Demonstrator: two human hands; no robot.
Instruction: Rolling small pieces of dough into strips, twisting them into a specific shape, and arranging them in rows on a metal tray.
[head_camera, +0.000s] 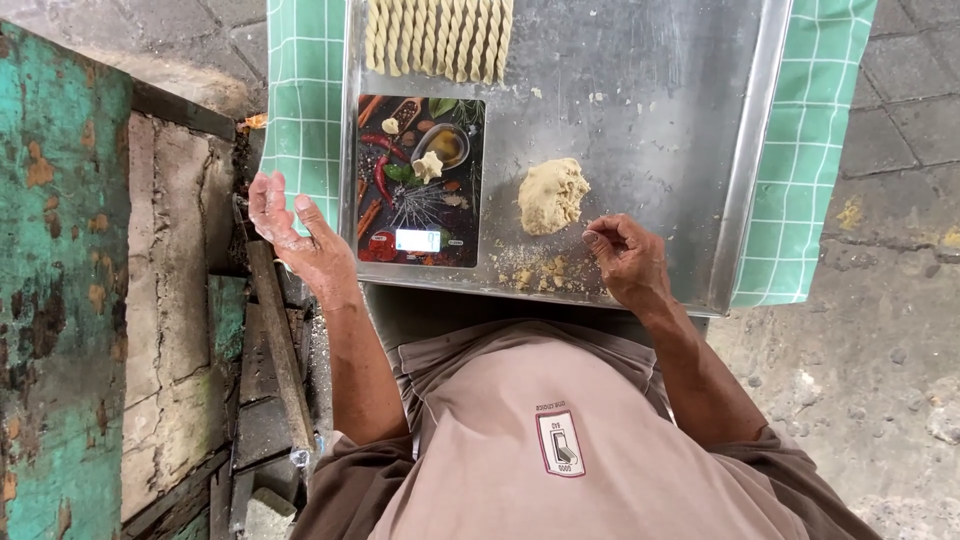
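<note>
**Pinching dough bits beside the scale on the steel tray**

Near edge, lower centre of the frame: right hand (626, 258) sits on the flat stainless-steel tray (700, 150), fingers curled in and tips pinched together. Whether a crumb is between them, cannot tell. Loose beige dough crumbs (535, 270) lie just left of it on the tray floor.

Left hand (290, 228), centre left of the frame, is off the tray edge, palm open and flour-dusted, grasping nothing, over the green checked cloth (300, 100).

Just beyond the right hand: rough beige dough lump (551, 195), middle of the tray, apart from the fingers. Left of the lump: flat rectangular kitchen scale with dark spice-picture top (420, 180), two small pale dough pieces (428, 166) on it.

Far, top centre of the frame: row of twisted pale dough sticks (438, 38), laid side by side.

To do it well, judging from this: pinch small, keep portions even, place them mid-scale clear of the display, keep the floured left hand free to steady.
</note>
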